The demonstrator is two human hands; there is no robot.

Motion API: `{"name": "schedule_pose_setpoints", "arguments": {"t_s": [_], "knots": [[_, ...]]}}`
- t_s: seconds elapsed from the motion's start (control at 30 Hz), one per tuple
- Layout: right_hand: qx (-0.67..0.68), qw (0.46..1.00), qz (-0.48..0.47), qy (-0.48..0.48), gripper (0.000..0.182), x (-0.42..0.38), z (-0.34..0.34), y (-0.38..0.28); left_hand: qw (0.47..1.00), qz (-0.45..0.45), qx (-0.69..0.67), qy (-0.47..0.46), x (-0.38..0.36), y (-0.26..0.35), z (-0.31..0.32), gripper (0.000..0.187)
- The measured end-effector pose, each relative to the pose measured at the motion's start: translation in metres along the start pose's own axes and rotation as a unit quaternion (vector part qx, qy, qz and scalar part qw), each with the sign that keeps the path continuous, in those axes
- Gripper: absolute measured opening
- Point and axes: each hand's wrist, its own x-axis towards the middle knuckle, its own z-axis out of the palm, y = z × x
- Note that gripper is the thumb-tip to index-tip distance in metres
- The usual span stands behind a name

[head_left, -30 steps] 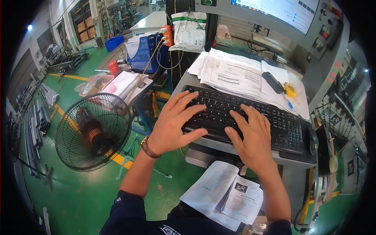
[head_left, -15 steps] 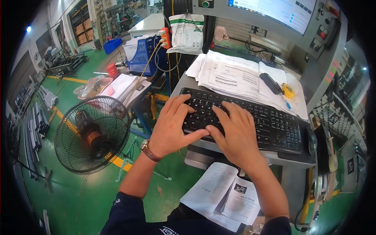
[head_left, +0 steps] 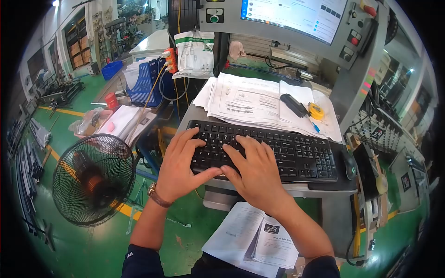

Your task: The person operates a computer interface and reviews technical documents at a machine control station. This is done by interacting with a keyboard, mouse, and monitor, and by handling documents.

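A black keyboard (head_left: 296, 155) lies on a grey shelf below the machine's screen (head_left: 292, 16). Over its left end rests my left hand (head_left: 181, 160), fingers apart and bent on the keys, holding nothing. My right hand (head_left: 255, 169) lies over the middle keys with its fingers spread, also holding nothing. Both thumbs nearly meet at the keyboard's front edge. Some of the left and middle keys are hidden under my hands. A black mouse (head_left: 348, 164) sits to the right of the keyboard. Behind it is a stack of printed sheets (head_left: 245, 99).
On the sheets are a yellow tape measure (head_left: 316, 111), a dark cutter-like tool (head_left: 293, 105) and a blue-tipped pen (head_left: 315, 125). A black fan (head_left: 92, 180) stands at left. An open booklet (head_left: 236, 236) lies below the shelf. A blue file rack (head_left: 147, 85) holds papers.
The view has tilted up and turned right, so the scene sits lower and further left, with more of the screen showing. Both hands stay on the keyboard in nearly the same pose.
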Motion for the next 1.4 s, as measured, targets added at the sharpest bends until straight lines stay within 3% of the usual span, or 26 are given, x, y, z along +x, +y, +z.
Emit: {"name": "schedule_pose_setpoints", "arguments": {"t_s": [0.23,0.53,1.4], "knots": [[0.022,0.999,0.024,-0.009,0.051,-0.014,-0.013,-0.003,1.0,-0.003,-0.008,0.001,0.0,0.001,-0.001,0.076],[0.058,0.998,0.014,-0.007,0.035,-0.029,-0.018,-0.002,1.0,-0.017,-0.013,0.001,-0.001,0.002,0.001,0.076],[-0.026,0.997,0.074,0.009,0.046,-0.032,-0.032,0.014,1.0,-0.002,-0.008,0.0,0.002,0.002,0.0,0.074]]}}
